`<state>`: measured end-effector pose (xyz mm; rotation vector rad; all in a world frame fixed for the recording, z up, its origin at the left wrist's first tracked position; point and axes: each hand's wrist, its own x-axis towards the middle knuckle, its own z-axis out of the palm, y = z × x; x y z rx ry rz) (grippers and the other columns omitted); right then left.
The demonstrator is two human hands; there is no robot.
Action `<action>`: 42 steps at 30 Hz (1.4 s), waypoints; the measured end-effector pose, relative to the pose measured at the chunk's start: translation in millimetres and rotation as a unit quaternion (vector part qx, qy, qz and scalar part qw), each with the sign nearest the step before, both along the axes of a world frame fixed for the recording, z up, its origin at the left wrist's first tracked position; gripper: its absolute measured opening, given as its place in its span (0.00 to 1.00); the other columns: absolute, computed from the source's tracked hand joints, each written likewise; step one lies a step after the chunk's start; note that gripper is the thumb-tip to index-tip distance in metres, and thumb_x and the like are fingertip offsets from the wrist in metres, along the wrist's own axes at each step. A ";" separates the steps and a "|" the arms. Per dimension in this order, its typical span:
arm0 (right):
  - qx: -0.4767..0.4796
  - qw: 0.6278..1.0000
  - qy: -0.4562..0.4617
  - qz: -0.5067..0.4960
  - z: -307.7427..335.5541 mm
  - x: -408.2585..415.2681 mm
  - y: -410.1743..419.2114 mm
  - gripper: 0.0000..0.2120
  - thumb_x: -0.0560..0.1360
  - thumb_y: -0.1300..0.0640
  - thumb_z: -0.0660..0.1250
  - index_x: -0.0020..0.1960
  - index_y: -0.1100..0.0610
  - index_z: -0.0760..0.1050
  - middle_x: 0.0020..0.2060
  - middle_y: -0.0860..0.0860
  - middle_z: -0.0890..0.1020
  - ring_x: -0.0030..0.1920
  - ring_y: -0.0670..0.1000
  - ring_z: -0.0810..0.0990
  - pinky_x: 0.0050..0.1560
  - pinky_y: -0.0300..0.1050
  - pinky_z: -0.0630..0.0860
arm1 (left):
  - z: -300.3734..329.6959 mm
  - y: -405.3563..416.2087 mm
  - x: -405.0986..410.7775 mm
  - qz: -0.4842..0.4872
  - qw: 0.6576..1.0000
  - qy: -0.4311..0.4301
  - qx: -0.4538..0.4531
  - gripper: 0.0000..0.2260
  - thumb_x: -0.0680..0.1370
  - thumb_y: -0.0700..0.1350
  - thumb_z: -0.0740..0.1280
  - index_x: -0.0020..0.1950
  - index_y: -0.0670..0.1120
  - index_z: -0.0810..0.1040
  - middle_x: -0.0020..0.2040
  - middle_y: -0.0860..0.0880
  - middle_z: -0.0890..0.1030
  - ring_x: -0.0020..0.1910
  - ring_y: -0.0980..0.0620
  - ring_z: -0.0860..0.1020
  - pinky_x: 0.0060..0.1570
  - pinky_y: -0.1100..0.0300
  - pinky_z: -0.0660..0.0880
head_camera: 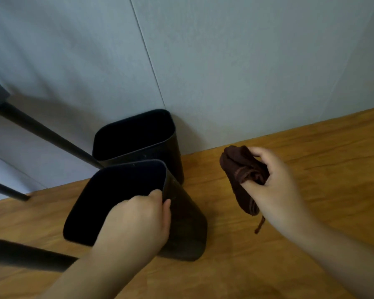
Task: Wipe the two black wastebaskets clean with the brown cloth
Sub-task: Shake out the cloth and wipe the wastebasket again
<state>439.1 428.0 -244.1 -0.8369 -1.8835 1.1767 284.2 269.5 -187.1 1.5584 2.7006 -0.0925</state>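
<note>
Two black wastebaskets stand on a wooden floor by a grey wall. The near wastebasket (pixel 188 229) is tilted toward me, and my left hand (pixel 138 221) grips its right rim, fingers inside and thumb outside. The far wastebasket (pixel 138 139) stands upright against the wall, just behind the near one. My right hand (pixel 276 190) holds the bunched brown cloth (pixel 240 169) in the air to the right of both baskets, apart from them. A loose strand of the cloth hangs below my hand.
Dark furniture legs (pixel 48 134) slant in from the left, one ending right beside the baskets. Another dark bar (pixel 26 253) lies at the lower left. The wooden floor (pixel 311 147) stretches to the right along the grey wall (pixel 225 72).
</note>
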 end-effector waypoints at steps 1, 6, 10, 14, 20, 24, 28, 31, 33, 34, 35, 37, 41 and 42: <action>-0.008 1.000 0.004 0.001 2.3 2.3 0.1 0.19 0.75 0.57 0.71 0.63 0.44 0.72 0.57 0.39 0.77 0.60 0.40 0.76 0.62 0.47 0.75 | -5.0 6.9 2.2 0.000 1.000 0.012 -0.015 0.12 0.81 0.56 0.50 0.46 0.54 0.70 0.36 0.54 0.78 0.34 0.59 0.78 0.38 0.64 0.79; -0.034 0.999 0.025 -0.002 8.9 12.1 1.9 0.19 0.74 0.55 0.70 0.58 0.36 0.71 0.57 0.37 0.77 0.59 0.38 0.76 0.59 0.41 0.74 | -21.9 44.9 8.7 -0.039 0.995 0.067 -0.068 0.14 0.83 0.51 0.52 0.54 0.45 0.73 0.44 0.50 0.79 0.42 0.53 0.80 0.44 0.61 0.78; -0.096 0.994 0.055 -0.007 10.4 20.0 7.3 0.20 0.73 0.58 0.72 0.59 0.39 0.73 0.54 0.37 0.79 0.53 0.32 0.77 0.47 0.30 0.76 | -28.6 70.7 21.6 -0.083 0.991 0.047 -0.098 0.09 0.83 0.46 0.55 0.55 0.45 0.74 0.46 0.48 0.79 0.42 0.51 0.80 0.44 0.58 0.80; -0.210 0.969 0.125 -0.028 12.1 28.2 15.7 0.18 0.72 0.59 0.74 0.56 0.43 0.76 0.50 0.43 0.83 0.47 0.40 0.83 0.41 0.37 0.81 | -37.6 78.2 38.1 -0.069 0.994 -0.026 -0.081 0.10 0.83 0.48 0.55 0.55 0.45 0.74 0.47 0.49 0.79 0.43 0.51 0.80 0.45 0.58 0.79; -0.273 0.949 0.154 -0.034 19.0 32.8 19.2 0.16 0.72 0.55 0.73 0.59 0.47 0.77 0.48 0.45 0.85 0.45 0.44 0.85 0.38 0.39 0.81 | -35.3 78.2 41.2 -0.008 0.997 -0.080 -0.018 0.17 0.80 0.61 0.52 0.49 0.51 0.73 0.40 0.53 0.78 0.37 0.56 0.79 0.41 0.59 0.80; -0.282 0.950 0.137 -0.003 22.9 30.1 14.4 0.15 0.71 0.56 0.74 0.55 0.45 0.78 0.48 0.43 0.85 0.46 0.44 0.85 0.39 0.39 0.81 | -34.9 77.1 33.1 -0.023 0.991 -0.132 -0.018 0.19 0.78 0.65 0.53 0.45 0.52 0.73 0.38 0.53 0.79 0.36 0.55 0.79 0.40 0.57 0.80; -0.293 0.946 0.143 -0.001 29.4 30.0 12.1 0.15 0.70 0.58 0.75 0.52 0.45 0.78 0.44 0.41 0.85 0.43 0.41 0.84 0.35 0.35 0.79 | -17.5 72.9 23.2 -0.007 0.974 -0.225 -0.015 0.18 0.77 0.67 0.54 0.45 0.55 0.74 0.39 0.54 0.81 0.38 0.57 0.80 0.45 0.54 0.80; -0.294 0.944 0.146 -0.016 38.3 30.7 15.2 0.16 0.68 0.59 0.76 0.53 0.46 0.78 0.44 0.45 0.85 0.41 0.41 0.84 0.32 0.34 0.78 | 14.5 69.9 19.6 -0.026 0.946 -0.303 0.112 0.09 0.76 0.61 0.62 0.48 0.58 0.76 0.43 0.55 0.81 0.43 0.59 0.79 0.49 0.56 0.79; -0.289 0.946 0.146 -0.005 47.7 30.0 15.0 0.19 0.67 0.58 0.77 0.55 0.48 0.77 0.45 0.45 0.85 0.41 0.41 0.84 0.31 0.34 0.77 | 39.0 72.2 29.1 -0.039 0.866 -0.463 0.185 0.14 0.71 0.61 0.66 0.54 0.58 0.77 0.50 0.55 0.81 0.49 0.59 0.80 0.53 0.58 0.79; -0.282 0.948 0.146 0.010 53.0 29.7 14.3 0.21 0.65 0.56 0.77 0.56 0.47 0.77 0.45 0.45 0.85 0.41 0.41 0.84 0.31 0.34 0.77 | 47.8 74.2 35.2 -0.048 0.825 -0.530 0.190 0.20 0.69 0.61 0.67 0.59 0.58 0.76 0.53 0.56 0.80 0.52 0.59 0.80 0.55 0.58 0.79; -0.273 0.951 0.146 0.027 57.5 29.3 14.1 0.24 0.62 0.53 0.77 0.57 0.46 0.77 0.46 0.44 0.85 0.43 0.41 0.84 0.32 0.34 0.78 | 53.2 76.4 40.9 -0.055 0.799 -0.568 0.191 0.25 0.67 0.62 0.68 0.63 0.58 0.73 0.56 0.56 0.79 0.55 0.60 0.79 0.56 0.59 0.78; -0.251 0.956 0.142 0.056 65.8 29.5 13.9 0.30 0.58 0.46 0.77 0.59 0.44 0.76 0.50 0.41 0.84 0.48 0.39 0.83 0.36 0.35 0.79 | 54.7 80.9 46.9 -0.060 0.787 -0.573 0.221 0.31 0.66 0.64 0.69 0.67 0.58 0.70 0.59 0.58 0.78 0.58 0.59 0.78 0.58 0.57 0.78; -0.247 0.954 0.153 0.074 73.4 30.2 15.8 0.25 0.62 0.41 0.71 0.59 0.44 0.78 0.52 0.45 0.85 0.54 0.44 0.83 0.53 0.47 0.79 | 52.7 85.5 47.3 -0.050 0.791 -0.530 0.301 0.26 0.66 0.59 0.70 0.63 0.59 0.72 0.58 0.57 0.78 0.58 0.58 0.78 0.55 0.57 0.79; -0.243 0.956 0.154 0.065 74.5 29.8 15.2 0.23 0.64 0.42 0.70 0.58 0.45 0.78 0.51 0.46 0.85 0.53 0.46 0.83 0.55 0.49 0.79 | 51.3 85.9 47.4 -0.048 0.794 -0.520 0.310 0.24 0.67 0.58 0.71 0.62 0.59 0.72 0.57 0.57 0.78 0.57 0.59 0.78 0.54 0.58 0.79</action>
